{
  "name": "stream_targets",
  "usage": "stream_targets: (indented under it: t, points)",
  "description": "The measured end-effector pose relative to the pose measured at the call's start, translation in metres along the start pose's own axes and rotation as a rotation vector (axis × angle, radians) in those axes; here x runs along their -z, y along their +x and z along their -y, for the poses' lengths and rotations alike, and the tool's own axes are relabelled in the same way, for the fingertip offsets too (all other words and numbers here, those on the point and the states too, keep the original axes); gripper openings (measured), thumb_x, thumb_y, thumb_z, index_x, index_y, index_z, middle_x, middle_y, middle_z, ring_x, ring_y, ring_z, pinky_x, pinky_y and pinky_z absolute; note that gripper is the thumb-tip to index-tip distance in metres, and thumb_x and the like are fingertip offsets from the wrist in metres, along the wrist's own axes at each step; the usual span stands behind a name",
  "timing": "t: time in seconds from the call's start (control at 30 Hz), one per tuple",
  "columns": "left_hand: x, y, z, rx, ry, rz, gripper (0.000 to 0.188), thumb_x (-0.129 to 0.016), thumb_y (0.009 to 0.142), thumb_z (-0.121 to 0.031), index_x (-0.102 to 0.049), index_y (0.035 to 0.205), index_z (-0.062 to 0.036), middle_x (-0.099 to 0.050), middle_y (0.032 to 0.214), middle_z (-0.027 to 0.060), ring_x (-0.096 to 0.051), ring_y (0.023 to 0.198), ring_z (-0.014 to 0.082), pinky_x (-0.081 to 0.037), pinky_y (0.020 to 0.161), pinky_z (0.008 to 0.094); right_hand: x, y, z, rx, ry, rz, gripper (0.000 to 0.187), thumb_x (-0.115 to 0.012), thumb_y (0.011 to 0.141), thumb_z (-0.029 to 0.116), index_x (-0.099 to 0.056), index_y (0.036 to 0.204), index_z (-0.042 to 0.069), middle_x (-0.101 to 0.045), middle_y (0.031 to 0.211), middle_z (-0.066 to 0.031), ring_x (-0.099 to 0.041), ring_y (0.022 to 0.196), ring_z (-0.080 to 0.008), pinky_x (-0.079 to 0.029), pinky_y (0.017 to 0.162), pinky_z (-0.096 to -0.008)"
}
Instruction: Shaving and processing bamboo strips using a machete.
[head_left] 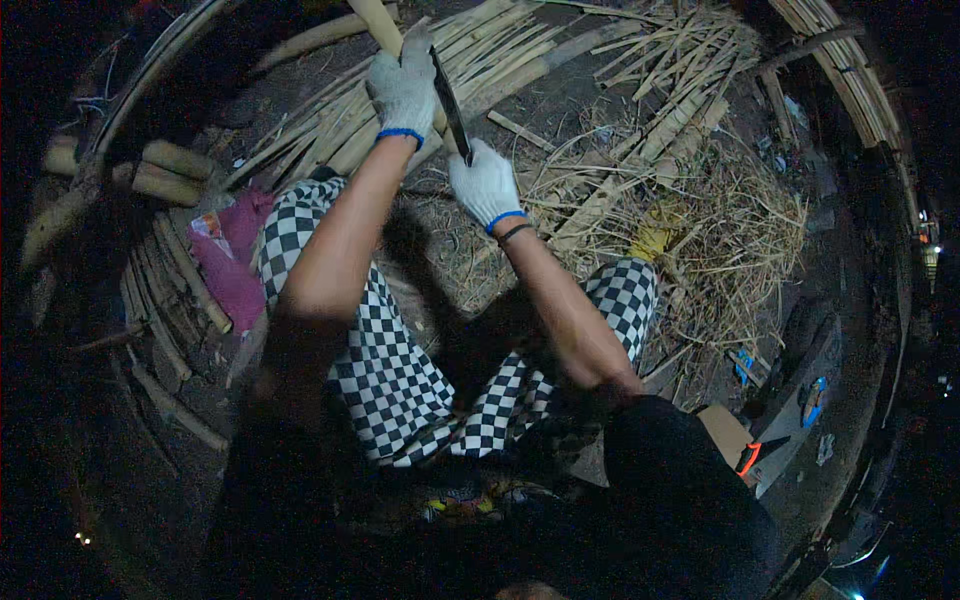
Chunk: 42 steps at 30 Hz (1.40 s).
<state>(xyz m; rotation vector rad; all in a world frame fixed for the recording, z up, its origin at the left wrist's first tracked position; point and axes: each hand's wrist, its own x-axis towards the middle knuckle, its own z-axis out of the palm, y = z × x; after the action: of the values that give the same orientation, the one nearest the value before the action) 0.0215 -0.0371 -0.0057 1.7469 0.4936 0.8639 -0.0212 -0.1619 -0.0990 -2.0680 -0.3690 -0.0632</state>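
Both of my hands wear whitish knit gloves with blue cuffs. My left hand (403, 92) is closed around a pale bamboo pole (376, 22) that runs up past the top of the picture. In my right hand (484, 186) is a long dark-bladed knife (450, 102), its handle mostly hidden by the fingers. The blade points away from me, beside my left hand and close to the bamboo; whether it touches the pole I cannot tell. Beneath my hands lies a spread of split bamboo strips (490, 50).
Bamboo shavings (740, 240) are heaped at the right, near a yellow cloth-like thing (655, 230). A pink sack (235, 240) lies left of my checkered trousers, with cut bamboo pieces (170, 172) beyond. An orange-handled tool (748, 458) rests at lower right. Darkness surrounds the area.
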Motion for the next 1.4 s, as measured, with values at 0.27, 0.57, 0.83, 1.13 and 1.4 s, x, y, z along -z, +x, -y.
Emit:
stream_targets:
  t: [0.27,0.57,0.83,1.13,1.4]
  points:
    - [-0.007,-0.006,0.006,-0.078,0.028,-0.056,0.038,-0.058,0.087,-0.034,-0.057,0.069,-0.0004,-0.055,0.055,0.0076,-0.053,0.049,0.0184,-0.04,0.048,0.0359,-0.012,-0.009,-0.019,0.091,-0.029,-0.086,0.021,-0.054,0.08,0.019,-0.054,0.086,-0.001,-0.059,0.072,-0.0252,-0.059,0.072,-0.0431,-0.048,0.065,-0.0499]
    - [-0.019,-0.015,-0.01,0.028,-0.103,0.022,0.043,-0.058,0.086,-0.04,-0.057,0.075,0.0021,-0.056,0.056,0.0098,-0.054,0.052,0.0228,-0.041,0.052,0.0387,-0.014,-0.01,-0.084,-0.123,-0.294,0.023,0.023,-0.054,0.079,0.022,-0.058,0.086,0.0,-0.061,0.08,-0.0273,-0.06,0.077,-0.0429,-0.049,0.068,-0.0495]
    - [0.012,0.017,0.017,0.031,-0.207,-0.06,0.027,-0.061,0.087,-0.026,-0.057,0.072,-0.003,-0.058,0.063,0.0048,-0.054,0.052,0.013,-0.04,0.045,0.03,-0.044,-0.027,-0.024,-0.044,-0.019,-0.019,0.024,-0.052,0.081,0.019,-0.057,0.097,0.002,-0.059,0.076,-0.0273,-0.058,0.074,-0.0446,-0.047,0.066,-0.0502]
    - [0.018,0.014,0.017,0.036,0.015,-0.062,0.043,-0.059,0.087,-0.038,-0.056,0.065,-0.0017,-0.056,0.054,0.0056,-0.051,0.047,0.0129,-0.04,0.043,0.0306,-0.064,-0.055,-0.112,-0.194,-0.26,0.134,0.031,-0.054,0.083,0.032,-0.06,0.092,0.003,-0.062,0.08,-0.0252,-0.059,0.078,-0.0435,-0.048,0.069,-0.0501]
    - [0.025,0.008,0.014,0.216,-0.084,0.064,0.041,-0.059,0.087,-0.037,-0.055,0.066,-0.0014,-0.053,0.05,0.007,-0.053,0.045,0.0152,-0.041,0.041,0.0314,-0.07,-0.108,-0.204,-0.409,-0.492,0.554,0.04,-0.051,0.084,0.038,-0.066,0.095,0.003,-0.064,0.095,-0.0243,-0.062,0.092,-0.0377,-0.05,0.078,-0.0441]
